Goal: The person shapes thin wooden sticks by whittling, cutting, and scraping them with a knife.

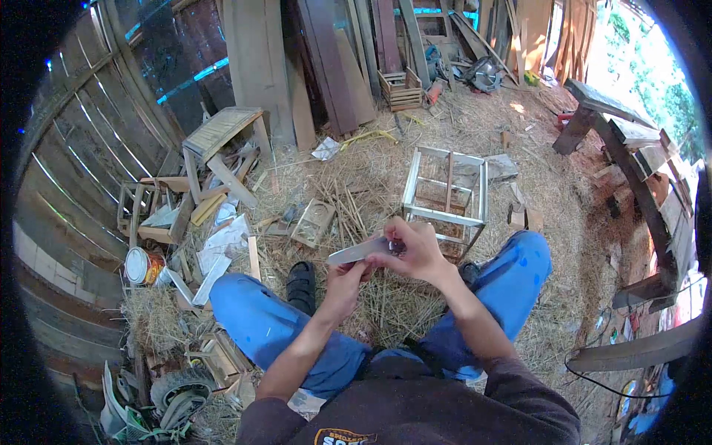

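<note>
At the far left a paint tin lies on its side among scrap boards and torn paper on the straw floor, with a small slatted stool tipped over behind it. Nearer the middle, the seated person's left hand closes its fingers under the near part of a thin pale wooden strip, and the right hand pinches the strip's other end together with something small and dark that is too blurred to name. The strip sits raised between the knees, over the straw, just in front of a bare white wooden frame. Further right, heavy planks rest on a bench. As a judgement, the strip looks thin enough to split or slip if the right hand presses unevenly, and a small piece dropped here would likely vanish into the straw.
</note>
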The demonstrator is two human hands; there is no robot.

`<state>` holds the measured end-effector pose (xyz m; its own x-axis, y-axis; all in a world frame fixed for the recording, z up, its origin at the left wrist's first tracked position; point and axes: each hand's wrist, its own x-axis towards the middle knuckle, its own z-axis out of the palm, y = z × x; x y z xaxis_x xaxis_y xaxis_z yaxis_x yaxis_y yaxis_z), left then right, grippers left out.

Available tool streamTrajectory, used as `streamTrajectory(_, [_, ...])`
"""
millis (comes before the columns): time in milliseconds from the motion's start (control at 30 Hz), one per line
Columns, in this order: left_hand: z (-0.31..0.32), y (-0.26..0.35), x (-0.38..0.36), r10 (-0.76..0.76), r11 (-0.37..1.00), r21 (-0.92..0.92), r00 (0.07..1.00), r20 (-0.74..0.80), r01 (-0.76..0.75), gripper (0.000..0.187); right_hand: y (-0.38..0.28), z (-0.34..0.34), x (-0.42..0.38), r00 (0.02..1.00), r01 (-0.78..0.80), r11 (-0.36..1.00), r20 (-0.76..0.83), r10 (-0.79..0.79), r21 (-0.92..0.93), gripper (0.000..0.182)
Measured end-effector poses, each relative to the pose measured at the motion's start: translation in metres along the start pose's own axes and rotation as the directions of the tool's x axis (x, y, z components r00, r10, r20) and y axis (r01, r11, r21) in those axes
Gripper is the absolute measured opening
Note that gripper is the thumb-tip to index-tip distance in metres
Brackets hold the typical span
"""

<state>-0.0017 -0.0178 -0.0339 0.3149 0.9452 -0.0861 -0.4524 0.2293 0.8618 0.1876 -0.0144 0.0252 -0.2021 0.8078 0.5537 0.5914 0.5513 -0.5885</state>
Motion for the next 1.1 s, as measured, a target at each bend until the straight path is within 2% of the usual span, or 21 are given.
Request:
streamTrajectory(33, [0.001,-0.001,-0.002,0.007,1.0,-0.015,1.0,-0.004,-0.007,0.016,0.001,-0.001,0.0,1.0,0.025,0.999,-0.014,-0.025,-0.02,0.049])
streamTrajectory(133, [0.005,0.001,-0.002,0.034,0.995,0.089,0.999,-0.007,-0.033,0.015,0.003,-0.009,0.001,0.993,0.091,0.99,-0.062,-0.097,-0.104,0.051])
streamTrajectory(200, [0.007,0.007,-0.003,-0.021,0.993,0.116,1.0,0.018,0.019,0.019,0.004,-0.018,0.002,0.985,0.127,0.976,-0.094,-0.145,-0.176,0.052])
streamTrajectory(300, [0.01,0.01,-0.012,-0.053,0.993,0.111,0.997,0.062,0.046,0.028,0.022,-0.035,0.006,0.953,-0.238,0.949,-0.236,0.188,-0.206,0.051])
streamTrajectory(400, [0.009,0.013,-0.013,-0.067,0.995,0.083,0.995,0.079,0.061,0.033,0.031,-0.045,0.006,0.918,-0.335,0.926,-0.281,0.279,-0.176,0.054])
streamTrajectory(433, [0.005,0.011,-0.011,-0.068,0.996,0.064,0.994,0.087,0.063,0.033,0.029,-0.044,0.004,0.921,-0.324,0.923,-0.291,0.257,-0.209,0.053])
streamTrajectory(467, [0.003,0.01,-0.01,-0.066,0.997,0.044,0.993,0.095,0.062,0.033,0.027,-0.039,0.003,0.943,-0.235,0.947,-0.286,0.167,-0.221,0.051])
streamTrajectory(533, [0.0,0.014,-0.011,-0.03,0.99,0.14,0.999,0.038,0.025,0.033,0.02,-0.024,-0.001,0.961,-0.052,0.968,-0.274,-0.018,-0.247,0.047])
streamTrajectory(567, [-0.001,0.014,-0.013,-0.015,0.982,0.189,1.0,0.009,0.013,0.033,0.011,-0.017,-0.006,0.991,-0.104,0.963,-0.108,0.08,-0.248,0.044])
streamTrajectory(667, [-0.001,0.014,-0.014,0.029,0.966,0.257,0.999,-0.046,-0.016,0.027,0.013,-0.008,-0.005,0.997,0.062,0.95,-0.02,-0.072,-0.306,0.042])
streamTrajectory(700, [-0.003,0.016,-0.015,-0.022,0.966,0.255,0.997,-0.07,0.039,0.025,0.028,-0.012,0.0,0.98,-0.131,0.958,-0.182,0.085,-0.253,0.039])
streamTrajectory(800, [-0.008,0.023,-0.015,0.025,0.981,0.194,0.998,-0.054,-0.014,0.024,0.038,-0.04,0.014,0.87,-0.322,0.938,-0.431,0.238,-0.131,0.04])
streamTrajectory(833, [-0.012,0.022,-0.013,0.002,0.987,0.161,0.998,-0.065,0.009,0.025,0.038,-0.035,0.011,0.894,-0.262,0.937,-0.423,0.146,-0.23,0.045])
streamTrajectory(900, [-0.013,0.014,-0.012,0.008,0.988,0.157,0.998,-0.066,0.002,0.026,0.021,-0.019,-0.004,0.979,-0.106,0.955,-0.196,0.053,-0.275,0.045])
streamTrajectory(967, [-0.013,0.015,-0.011,0.008,0.988,0.152,0.997,-0.08,0.004,0.026,-0.002,-0.005,-0.006,0.999,0.039,0.957,-0.019,-0.046,-0.286,0.047])
streamTrajectory(1100, [-0.008,0.027,-0.014,-0.024,0.994,0.103,0.995,-0.1,0.034,0.024,0.021,-0.004,0.013,0.968,-0.167,0.956,-0.225,0.112,-0.24,0.049])
